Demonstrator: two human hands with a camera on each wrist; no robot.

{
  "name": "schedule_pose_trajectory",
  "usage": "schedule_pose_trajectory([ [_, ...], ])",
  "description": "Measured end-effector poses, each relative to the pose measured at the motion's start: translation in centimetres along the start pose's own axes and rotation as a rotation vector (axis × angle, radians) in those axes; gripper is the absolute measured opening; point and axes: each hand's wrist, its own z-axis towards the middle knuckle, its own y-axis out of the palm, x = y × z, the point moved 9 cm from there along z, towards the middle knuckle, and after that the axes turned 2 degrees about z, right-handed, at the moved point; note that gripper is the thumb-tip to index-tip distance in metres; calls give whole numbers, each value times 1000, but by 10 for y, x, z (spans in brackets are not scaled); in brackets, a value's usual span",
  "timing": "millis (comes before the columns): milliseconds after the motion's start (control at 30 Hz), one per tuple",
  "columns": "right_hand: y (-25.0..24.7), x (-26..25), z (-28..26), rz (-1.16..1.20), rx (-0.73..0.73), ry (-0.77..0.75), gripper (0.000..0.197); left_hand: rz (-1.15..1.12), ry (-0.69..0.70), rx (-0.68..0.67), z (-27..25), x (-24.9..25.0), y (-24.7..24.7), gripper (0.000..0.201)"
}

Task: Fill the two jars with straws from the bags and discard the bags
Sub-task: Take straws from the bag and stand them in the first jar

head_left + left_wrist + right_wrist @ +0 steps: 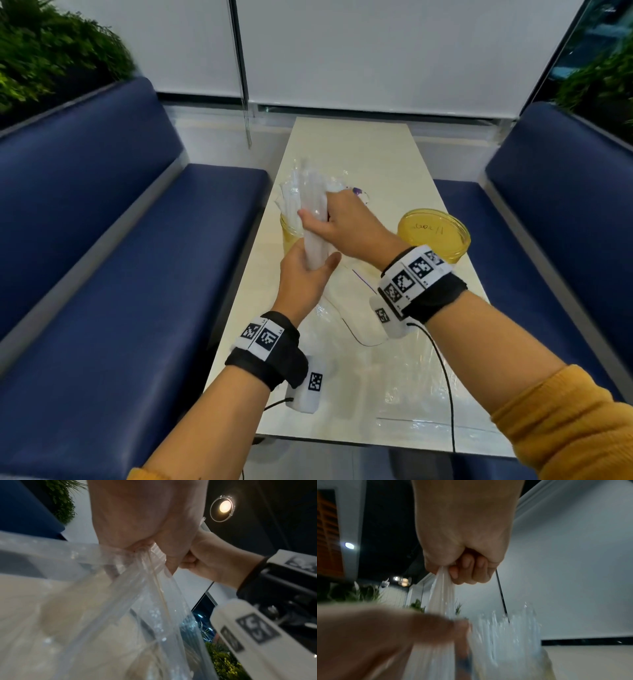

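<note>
Both hands hold a bundle of white straws (pixel 313 219) wrapped in a clear plastic bag (pixel 120 601), tilted above the left yellow jar (pixel 289 236). My left hand (pixel 308 270) grips the bundle's lower end, where the bag hangs loose toward the table. Higher up, the fingers of my right hand (pixel 342 219) curl round the bundle (pixel 443 588). Several straws (pixel 505 631) stand in the left jar behind the bundle. The right yellow jar (pixel 433 236) stands at the table's right edge and looks empty.
A flat clear bag (pixel 428 387) lies on the near right of the narrow pale table (pixel 359 154). Blue benches (pixel 120 274) flank the table on both sides. White blinds close the far end, and plants sit behind the bench backs.
</note>
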Motion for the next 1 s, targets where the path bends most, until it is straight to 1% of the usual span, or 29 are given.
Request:
schedule_pose_trajectory([
  [133,-41,-22,25,19,83,-48,43,61,3,10,2,-4,-3,33],
  [200,-64,-31,37,24,141,-61,43,49,-8,-7,2,-6,-3,35],
  [367,-129,-47,70,45,392,-104,40,67,-17,-3,4,-10,-6,46],
  [433,-142,-45,80,-4,481,-101,34,65,-7,2,4,-9,-6,49],
  [500,-140,-36,90,-101,530,-60,30,60,-2,6,3,-8,-7,50],
  [567,-124,-25,99,-200,515,-12,36,60,3,4,3,-6,-8,50],
  [667,-84,-3,106,-337,404,59,41,71,5,-2,1,-6,-8,51],
  [833,-18,46,98,-264,230,161,39,50,-11,11,0,-5,-15,49],
  [933,8,73,88,-228,129,255,39,44,-14,7,-2,-7,-20,48],
  [1000,10,84,83,-252,134,302,44,43,-19,11,-2,-8,-23,48],
])
